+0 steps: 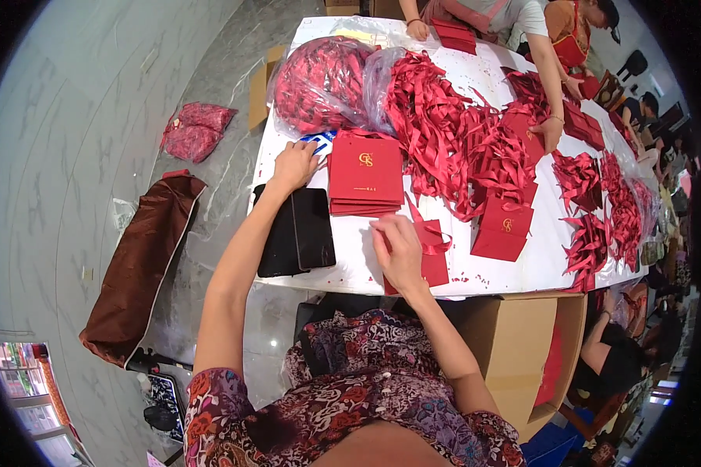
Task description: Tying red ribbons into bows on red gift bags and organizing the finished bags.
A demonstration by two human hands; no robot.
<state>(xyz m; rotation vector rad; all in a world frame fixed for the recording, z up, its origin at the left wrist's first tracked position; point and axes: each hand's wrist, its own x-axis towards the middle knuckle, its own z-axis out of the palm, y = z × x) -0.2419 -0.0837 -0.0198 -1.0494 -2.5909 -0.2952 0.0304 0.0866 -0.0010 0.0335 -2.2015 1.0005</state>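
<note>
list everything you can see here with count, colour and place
table: one, white, centre
stack of gift bags: one, red with gold emblem, table front
ribbon heap: one, red, table middle
plastic sack of ribbons: one, clear over red, table far left
phones: two, black, table near edge
cardboard box: one, brown, right of the lap
fabric bag: one, brown, floor left
co-workers' hands: several, far side
left hand: beside the stack, grip open
right hand: on a flat red bag
</note>
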